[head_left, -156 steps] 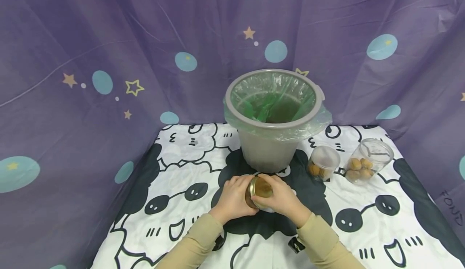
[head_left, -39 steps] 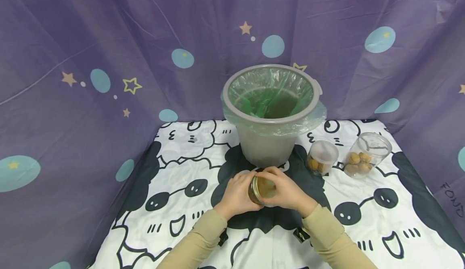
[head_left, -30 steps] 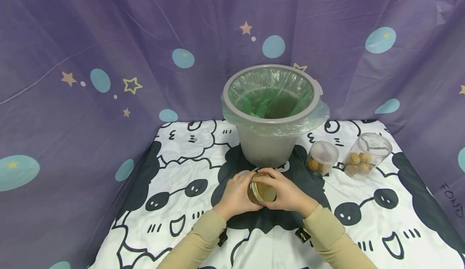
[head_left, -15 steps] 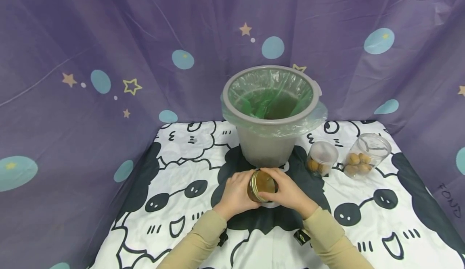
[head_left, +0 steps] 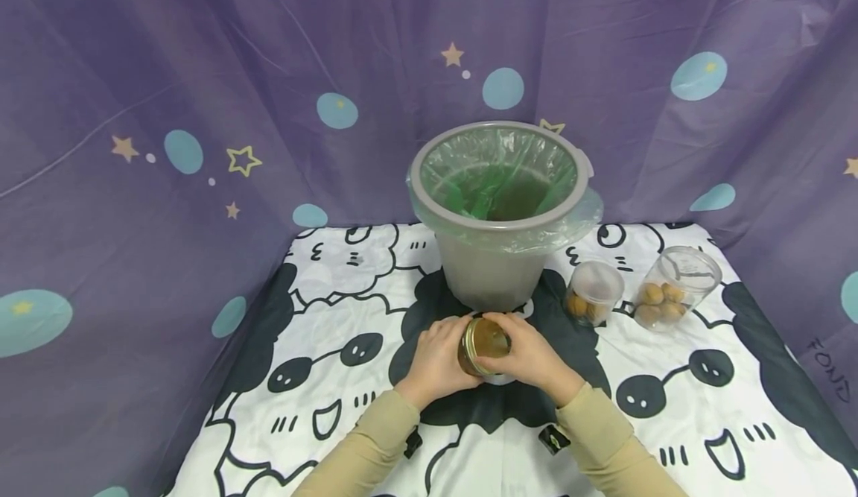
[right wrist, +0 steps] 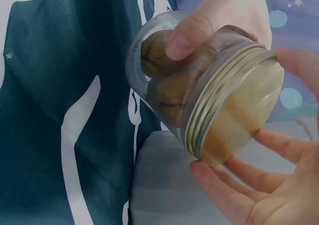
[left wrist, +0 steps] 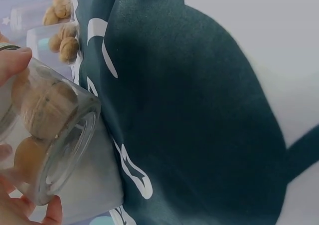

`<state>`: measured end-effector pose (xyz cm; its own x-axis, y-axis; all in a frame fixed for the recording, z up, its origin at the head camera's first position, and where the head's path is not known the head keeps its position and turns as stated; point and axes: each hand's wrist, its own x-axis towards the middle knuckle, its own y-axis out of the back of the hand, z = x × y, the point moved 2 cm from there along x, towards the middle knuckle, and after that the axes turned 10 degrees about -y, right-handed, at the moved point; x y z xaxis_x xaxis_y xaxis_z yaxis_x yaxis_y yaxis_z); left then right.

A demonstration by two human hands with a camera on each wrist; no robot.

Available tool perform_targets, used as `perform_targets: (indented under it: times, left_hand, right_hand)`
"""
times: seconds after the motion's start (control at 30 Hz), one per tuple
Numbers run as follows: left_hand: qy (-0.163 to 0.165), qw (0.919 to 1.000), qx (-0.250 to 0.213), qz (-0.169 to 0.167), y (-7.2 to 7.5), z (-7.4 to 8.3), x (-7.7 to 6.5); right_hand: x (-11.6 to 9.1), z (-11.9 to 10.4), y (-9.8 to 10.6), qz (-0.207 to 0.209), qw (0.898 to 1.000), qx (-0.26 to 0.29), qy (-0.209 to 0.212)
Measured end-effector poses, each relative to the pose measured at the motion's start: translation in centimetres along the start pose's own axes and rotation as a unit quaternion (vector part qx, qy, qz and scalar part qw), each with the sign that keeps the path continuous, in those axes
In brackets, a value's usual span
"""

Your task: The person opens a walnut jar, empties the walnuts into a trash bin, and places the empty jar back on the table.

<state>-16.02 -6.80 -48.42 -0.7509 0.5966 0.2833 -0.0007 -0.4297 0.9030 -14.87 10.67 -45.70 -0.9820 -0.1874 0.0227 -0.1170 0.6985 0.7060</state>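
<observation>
Held in front of the bin is a clear glass jar of walnuts, tilted with its gold screw lid turned toward the right. My left hand grips the glass body, its thumb lying across the side in the right wrist view. My right hand holds the lid by its edge, thumb and fingertips spread around the rim. The lid sits on the jar's mouth. In the head view my hands hide most of the glass.
A grey bin lined with a green bag stands just beyond my hands. To its right are a small clear container and a larger clear jar, both with walnuts. A patterned cloth covers the table; purple curtains surround it.
My right fingers have shifted around the lid's edge and taken hold of it again, turning at the wrist. My left hand keeps its grip on the jar. The bin and containers stay put.
</observation>
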Motion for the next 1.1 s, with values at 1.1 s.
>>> perform_targets:
  times: [1.1]
  left_hand:
    - [0.005,0.9999,-0.009,-0.008,-0.1,-0.1,0.1]
  right_hand:
    - [0.2,0.2,0.7,-0.041,0.999,0.011,-0.027]
